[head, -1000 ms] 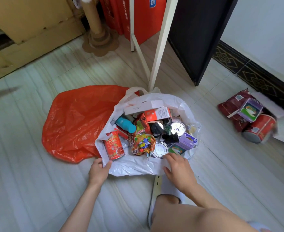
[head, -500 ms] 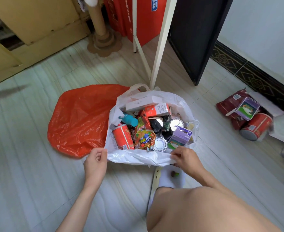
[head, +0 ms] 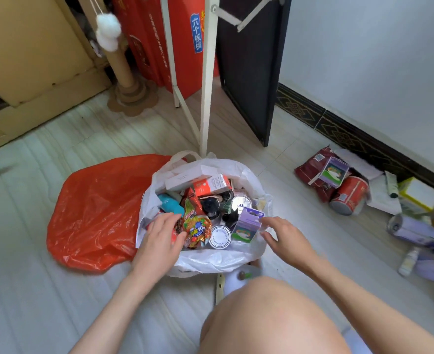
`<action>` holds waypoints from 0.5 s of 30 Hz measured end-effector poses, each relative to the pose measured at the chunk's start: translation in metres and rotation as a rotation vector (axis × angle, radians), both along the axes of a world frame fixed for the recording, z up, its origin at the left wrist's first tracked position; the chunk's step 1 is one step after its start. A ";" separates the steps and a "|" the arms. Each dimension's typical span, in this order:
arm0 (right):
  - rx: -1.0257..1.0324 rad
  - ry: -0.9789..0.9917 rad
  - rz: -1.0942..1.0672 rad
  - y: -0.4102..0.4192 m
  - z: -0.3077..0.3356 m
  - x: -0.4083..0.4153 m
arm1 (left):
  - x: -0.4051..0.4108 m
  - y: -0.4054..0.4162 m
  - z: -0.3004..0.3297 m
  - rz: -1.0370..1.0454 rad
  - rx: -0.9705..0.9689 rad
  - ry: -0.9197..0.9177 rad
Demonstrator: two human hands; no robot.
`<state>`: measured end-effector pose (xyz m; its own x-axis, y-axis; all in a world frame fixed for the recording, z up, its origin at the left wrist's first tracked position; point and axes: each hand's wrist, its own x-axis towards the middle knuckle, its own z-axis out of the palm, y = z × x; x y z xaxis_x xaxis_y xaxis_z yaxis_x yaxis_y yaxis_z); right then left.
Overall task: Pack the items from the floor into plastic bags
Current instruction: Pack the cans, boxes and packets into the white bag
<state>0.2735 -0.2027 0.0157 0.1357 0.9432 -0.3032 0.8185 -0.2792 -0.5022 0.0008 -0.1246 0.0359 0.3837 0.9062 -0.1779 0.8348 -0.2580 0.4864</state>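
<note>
White bag nearly full, hands now inside it

White plastic bag stands open on the floor, crammed with cans and boxes. Half a second ago both hands pinched its near rim; now they have let go and moved in over the load. Left hand presses, fingers spread, on the snack packet; right hand, fingers apart, touches the purple carton. More items wait unpacked well to the right, beside an orange bag.

"六个核桃" on red carton (blue strip)
</note>
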 end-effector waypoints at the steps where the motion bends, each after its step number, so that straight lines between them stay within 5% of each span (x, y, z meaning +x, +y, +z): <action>1: 0.001 -0.029 -0.008 0.000 0.005 0.012 | 0.017 0.003 0.003 -0.089 0.017 0.001; 9: 0.014 -0.202 -0.212 -0.015 0.022 0.125 | 0.167 0.030 -0.012 -0.554 0.178 0.010; 15: -0.043 -0.040 -0.642 -0.020 -0.035 0.192 | 0.246 0.027 -0.071 -0.655 0.148 0.021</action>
<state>0.4650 -0.2223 -0.0197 0.6813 0.6574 -0.3219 0.4993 -0.7390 -0.4524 0.2473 -0.0972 -0.0350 0.8607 0.5023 -0.0832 0.4916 -0.7773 0.3926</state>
